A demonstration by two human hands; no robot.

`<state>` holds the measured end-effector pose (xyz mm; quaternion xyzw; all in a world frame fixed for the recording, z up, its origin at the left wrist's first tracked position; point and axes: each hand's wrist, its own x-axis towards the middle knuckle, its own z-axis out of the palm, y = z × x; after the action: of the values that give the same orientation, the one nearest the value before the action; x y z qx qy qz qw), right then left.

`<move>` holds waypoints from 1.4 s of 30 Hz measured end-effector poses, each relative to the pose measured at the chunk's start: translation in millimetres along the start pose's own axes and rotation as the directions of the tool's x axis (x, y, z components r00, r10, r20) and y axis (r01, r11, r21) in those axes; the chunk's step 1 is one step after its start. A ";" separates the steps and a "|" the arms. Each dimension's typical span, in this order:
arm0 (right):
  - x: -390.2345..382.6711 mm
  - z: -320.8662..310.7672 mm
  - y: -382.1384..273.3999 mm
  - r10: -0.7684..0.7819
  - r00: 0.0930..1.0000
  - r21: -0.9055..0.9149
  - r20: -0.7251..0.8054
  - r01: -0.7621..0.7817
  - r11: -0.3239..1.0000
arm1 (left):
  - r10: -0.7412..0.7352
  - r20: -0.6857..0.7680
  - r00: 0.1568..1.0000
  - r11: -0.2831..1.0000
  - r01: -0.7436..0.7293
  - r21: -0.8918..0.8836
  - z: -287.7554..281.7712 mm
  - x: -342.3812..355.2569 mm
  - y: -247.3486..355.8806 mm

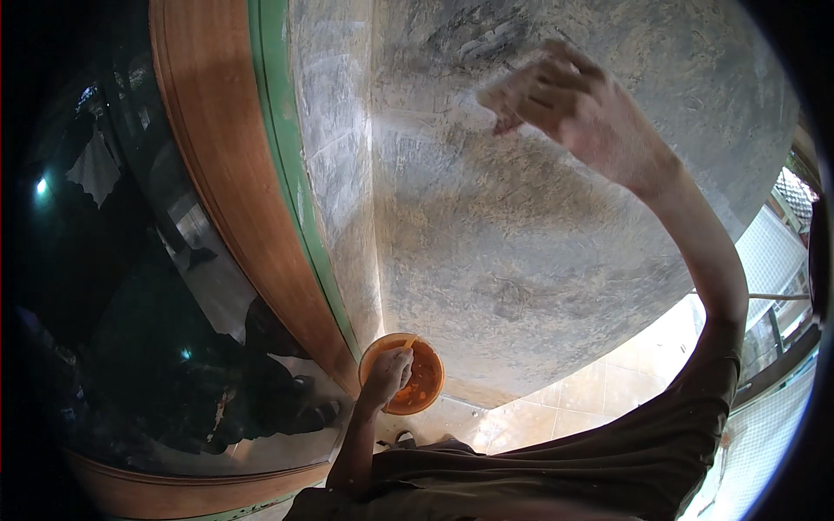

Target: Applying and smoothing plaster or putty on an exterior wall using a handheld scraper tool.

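Observation:
My right hand [569, 104] is raised against a rough grey plastered wall [521, 243], its fingers closed on a small pale pad, perhaps sandpaper or a sponge [512, 91], pressed to the surface. Low down, my left hand [387, 375] grips the near rim of an orange bowl [421, 382] held at waist height beside the wall's corner. Something thin and pale, maybe a tool handle, sticks up at the bowl's rim. The bowl's contents look orange and are hard to make out.
A wooden frame [226, 174] with a green painted strip [282, 148] runs along the wall's left edge, bordering dark reflective glass [113, 304]. Pale floor tiles [591, 391] lie below. A white mesh fence [769, 252] stands at right.

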<state>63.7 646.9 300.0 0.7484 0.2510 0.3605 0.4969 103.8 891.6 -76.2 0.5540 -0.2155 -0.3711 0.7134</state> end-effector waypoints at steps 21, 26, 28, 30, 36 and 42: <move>30.6 4.1 24.0 -0.012 0.993 -0.114 -0.114 -0.001 0.993 | -0.010 0.025 1.000 1.000 0.010 -0.004 10.9 2.2 4.0; 11.0 20.3 1.9 0.021 0.996 -0.160 -0.090 -0.036 0.986 | 0.010 -0.002 1.000 0.999 -0.010 -0.052 14.2 -2.1 4.6; -7.8 28.5 -25.7 -0.036 0.996 -0.230 -0.078 0.017 0.973 | 0.014 -0.026 1.000 0.999 -0.015 -0.046 14.5 -2.3 4.1; -24.7 19.9 -61.6 -0.049 0.999 -0.037 -0.006 0.049 0.998 | 0.012 -0.069 0.998 0.998 -0.016 -0.053 10.2 -0.7 -2.7; -91.0 3.4 -185.6 0.231 0.973 0.701 0.016 -0.175 0.691 | 0.087 -0.111 0.990 0.996 -0.087 0.006 11.1 -9.6 -2.6; -159.4 1.0 -316.0 0.547 0.518 0.750 0.657 -0.523 -0.405 | 0.047 -0.256 0.965 0.998 -0.037 0.045 25.2 -20.8 -24.2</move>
<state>-39.0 649.4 -38.7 0.8657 0.0190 0.2766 -0.4168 65.4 889.0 -89.6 0.6069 -0.1403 -0.2765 0.7318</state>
